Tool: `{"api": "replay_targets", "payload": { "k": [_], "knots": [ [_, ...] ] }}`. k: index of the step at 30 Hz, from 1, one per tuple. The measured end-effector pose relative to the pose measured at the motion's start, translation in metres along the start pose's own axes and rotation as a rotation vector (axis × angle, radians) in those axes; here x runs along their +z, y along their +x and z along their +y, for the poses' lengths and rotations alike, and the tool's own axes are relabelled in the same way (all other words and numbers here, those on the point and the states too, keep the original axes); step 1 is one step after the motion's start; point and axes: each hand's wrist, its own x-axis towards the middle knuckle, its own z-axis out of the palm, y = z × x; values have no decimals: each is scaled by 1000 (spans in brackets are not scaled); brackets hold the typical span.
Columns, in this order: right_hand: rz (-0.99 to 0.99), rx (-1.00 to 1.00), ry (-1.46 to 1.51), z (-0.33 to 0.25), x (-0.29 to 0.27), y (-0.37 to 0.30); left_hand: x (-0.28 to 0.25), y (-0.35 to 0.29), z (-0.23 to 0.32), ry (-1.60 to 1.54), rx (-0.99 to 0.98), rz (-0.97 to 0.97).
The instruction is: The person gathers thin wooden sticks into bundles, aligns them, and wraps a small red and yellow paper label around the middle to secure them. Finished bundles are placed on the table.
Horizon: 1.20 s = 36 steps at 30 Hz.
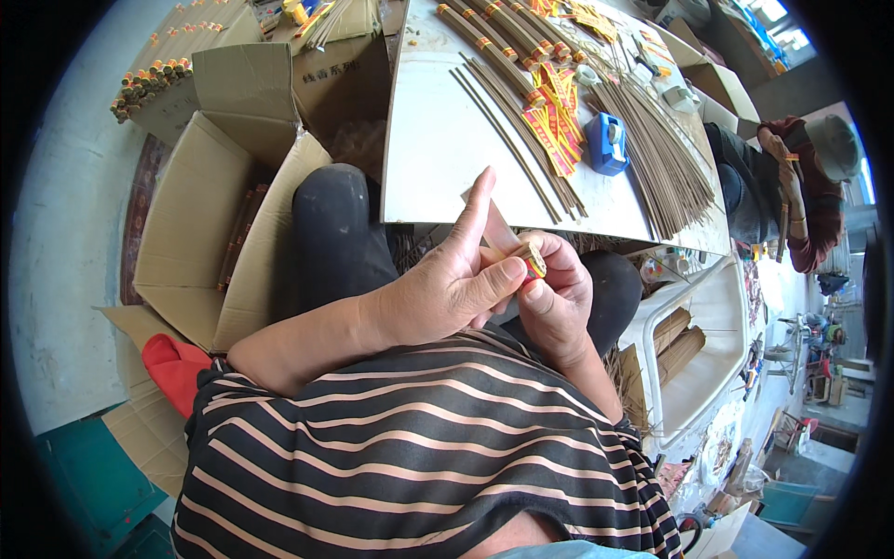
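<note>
My right hand (563, 303) is wrapped round a bundle of incense sticks (533, 262), seen almost end-on, with a red and yellow label band near its end. Against the same bundle presses the thumb of my left hand (438, 284), whose index finger points up and away. Beside that finger runs a pale, flat strip (503, 231), perhaps clear tape or the bundle's side; I cannot tell which. Both hands are above my lap, just short of the white table (424, 158). Most of the bundle's length is hidden by my fingers.
Loose incense sticks (656, 158), red-yellow labels (557, 121), a blue tape dispenser (607, 144) and banded bundles (489, 47) lie on the table. An open cardboard box (182, 224) stands left, a white bin (722, 326) right. Another person (810, 186) is at the far right.
</note>
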Motion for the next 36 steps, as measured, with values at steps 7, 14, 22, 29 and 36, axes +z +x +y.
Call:
{"api": "replay_targets", "payload": {
  "k": [7, 14, 22, 29, 36],
  "knots": [
    [-67, -122, -355, -13, -12, 1, 4, -2, -2, -66, -43, -29],
    [-264, -40, -720, -43, -21, 10, 7, -1, 5, -98, -169, -77],
    [-115, -264, -1015, -39, -22, 12, 0, 2, 6, -115, -173, -20],
    [-104, -179, -1030, -40, -19, 7, -1, 4, 2, -101, -124, 29],
    [-145, -143, -927, -41, -22, 7, 0, 6, 1, -137, -126, 27]
  ]
}}
